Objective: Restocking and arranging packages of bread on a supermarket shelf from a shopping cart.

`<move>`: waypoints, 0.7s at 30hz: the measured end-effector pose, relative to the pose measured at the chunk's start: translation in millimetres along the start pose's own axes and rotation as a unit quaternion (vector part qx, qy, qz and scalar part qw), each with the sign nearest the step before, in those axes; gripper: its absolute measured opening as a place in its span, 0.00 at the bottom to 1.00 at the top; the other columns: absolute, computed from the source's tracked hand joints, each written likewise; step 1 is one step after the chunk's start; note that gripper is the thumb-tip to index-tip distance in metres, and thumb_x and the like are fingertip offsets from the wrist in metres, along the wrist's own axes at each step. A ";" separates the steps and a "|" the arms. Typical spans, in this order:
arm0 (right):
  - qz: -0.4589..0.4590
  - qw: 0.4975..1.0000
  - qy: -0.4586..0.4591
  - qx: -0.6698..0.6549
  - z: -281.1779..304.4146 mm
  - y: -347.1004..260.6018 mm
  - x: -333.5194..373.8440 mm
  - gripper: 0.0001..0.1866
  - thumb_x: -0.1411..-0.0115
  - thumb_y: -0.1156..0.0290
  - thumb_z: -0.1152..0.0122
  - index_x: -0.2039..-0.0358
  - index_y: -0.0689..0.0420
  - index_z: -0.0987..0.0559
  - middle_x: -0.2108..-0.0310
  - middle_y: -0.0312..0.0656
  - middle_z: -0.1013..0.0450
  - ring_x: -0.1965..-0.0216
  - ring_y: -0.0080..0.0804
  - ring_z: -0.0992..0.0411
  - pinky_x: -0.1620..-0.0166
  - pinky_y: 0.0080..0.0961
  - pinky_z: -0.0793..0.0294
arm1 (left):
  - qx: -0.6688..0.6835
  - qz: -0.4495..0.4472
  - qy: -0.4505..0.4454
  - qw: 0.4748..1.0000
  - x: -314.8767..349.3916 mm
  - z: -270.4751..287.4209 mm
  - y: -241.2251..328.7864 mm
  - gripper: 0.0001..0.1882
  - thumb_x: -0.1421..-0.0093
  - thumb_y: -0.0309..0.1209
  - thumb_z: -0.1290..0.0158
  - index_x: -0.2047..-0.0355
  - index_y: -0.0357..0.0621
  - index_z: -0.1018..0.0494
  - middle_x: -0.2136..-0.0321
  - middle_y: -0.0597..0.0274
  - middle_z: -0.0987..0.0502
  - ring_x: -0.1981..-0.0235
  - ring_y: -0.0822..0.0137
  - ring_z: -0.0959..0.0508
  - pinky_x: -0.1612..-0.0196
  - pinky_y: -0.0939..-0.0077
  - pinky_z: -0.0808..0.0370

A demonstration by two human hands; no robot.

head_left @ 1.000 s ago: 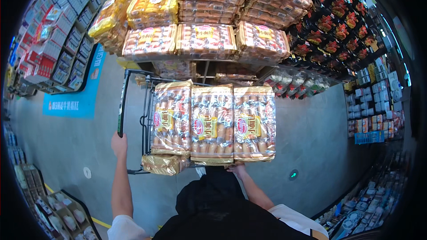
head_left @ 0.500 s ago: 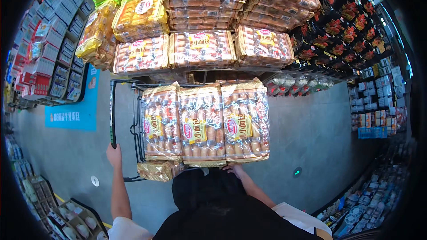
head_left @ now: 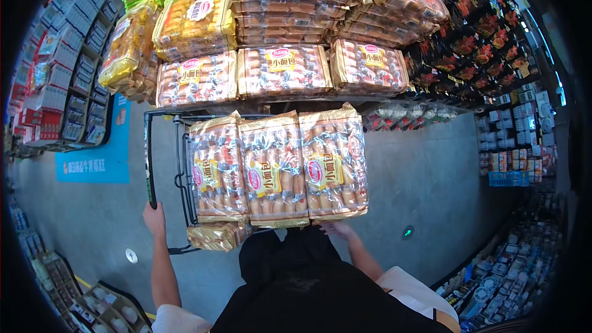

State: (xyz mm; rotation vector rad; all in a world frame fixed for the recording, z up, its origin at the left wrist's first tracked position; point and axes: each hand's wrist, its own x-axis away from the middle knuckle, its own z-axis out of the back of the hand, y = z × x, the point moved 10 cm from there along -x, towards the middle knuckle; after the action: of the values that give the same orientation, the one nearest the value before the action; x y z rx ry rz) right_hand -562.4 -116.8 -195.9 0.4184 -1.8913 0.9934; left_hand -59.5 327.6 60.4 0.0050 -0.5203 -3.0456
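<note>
3 bread packs (head_left: 271, 169), 1 gold-wrapped pack (head_left: 216, 236) between hands; left hand (head_left: 154, 217) clenched on 1 cart handle (head_left: 149, 169); right hand (head_left: 337, 229) at packs' near edge, grip can't tell; floor (head_left: 425, 160) open to its right

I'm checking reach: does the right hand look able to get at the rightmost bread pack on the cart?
Probably yes: the right hand is near the pack, with nothing visible blocking the way.

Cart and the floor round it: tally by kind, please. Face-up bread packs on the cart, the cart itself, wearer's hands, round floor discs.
Face-up packs: 3
Cart: 1
Hands: 2 (left hand, right hand)
Floor discs: 2 (white disc, green-arrow disc)
Total: 8
</note>
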 end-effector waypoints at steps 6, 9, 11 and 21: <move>-0.066 0.952 0.184 0.235 109.1 -96.4 82.6 0.18 0.40 0.61 0.48 0.57 0.61 0.23 0.67 0.44 0.22 0.70 0.29 0.23 0.70 0.28 0.23 | -0.041 0.003 -0.005 0.999 -1.4 8.8 1.9 0.13 0.48 0.34 0.46 0.70 0.35 0.27 0.74 0.42 0.24 0.69 0.41 0.24 0.65 0.52 0.29; -0.059 0.926 0.251 0.277 144.8 -129.8 97.3 0.15 0.39 0.63 0.50 0.59 0.60 0.24 0.69 0.41 0.22 0.74 0.32 0.24 0.71 0.24 0.26 | -0.028 0.002 0.002 1.000 -3.9 4.8 4.6 0.13 0.48 0.34 0.46 0.70 0.35 0.27 0.74 0.43 0.24 0.69 0.41 0.24 0.65 0.52 0.29; 0.168 0.863 0.360 0.311 137.8 -205.4 117.2 0.16 0.37 0.61 0.50 0.59 0.61 0.25 0.73 0.38 0.25 0.77 0.26 0.28 0.73 0.21 0.29 | -0.032 0.009 0.001 0.999 -2.3 6.4 7.4 0.13 0.48 0.34 0.46 0.70 0.35 0.27 0.74 0.42 0.24 0.69 0.41 0.24 0.65 0.53 0.29; 0.266 0.902 0.276 0.200 24.5 -302.2 94.7 0.29 0.40 0.52 0.42 0.50 0.65 0.33 0.72 0.38 0.30 0.75 0.19 0.35 0.73 0.20 0.33 | -0.019 0.059 -0.015 0.998 4.7 10.7 5.6 0.11 0.47 0.34 0.46 0.69 0.38 0.27 0.75 0.46 0.23 0.70 0.43 0.23 0.66 0.53 0.28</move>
State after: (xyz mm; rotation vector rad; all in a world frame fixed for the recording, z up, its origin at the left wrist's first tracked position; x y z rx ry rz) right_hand -432.4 -311.1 19.2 -0.1693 -1.2894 1.6747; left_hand -64.1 325.6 72.4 -0.0708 -0.4486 -2.9434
